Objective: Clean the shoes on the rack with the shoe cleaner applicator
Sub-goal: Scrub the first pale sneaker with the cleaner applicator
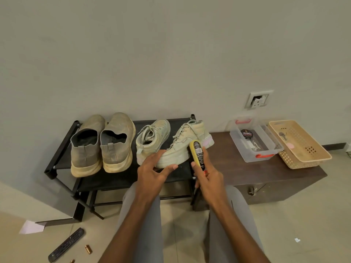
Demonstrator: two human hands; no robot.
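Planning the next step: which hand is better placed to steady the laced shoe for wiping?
Left. The left hand already lies open against the laced shoe at its sole, while the right hand grips the applicator beside the shoe.

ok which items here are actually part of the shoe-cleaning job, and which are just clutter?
Part of the job:
- shoe cleaner applicator, gripped by the right hand
- pale lace-up sneakers; the left hand touches the nearer one
- grey slip-on shoes
- black rack

Just lying about:
- clear box with a polish tin
- beige basket
- remote control and batteries on the floor
- wall socket
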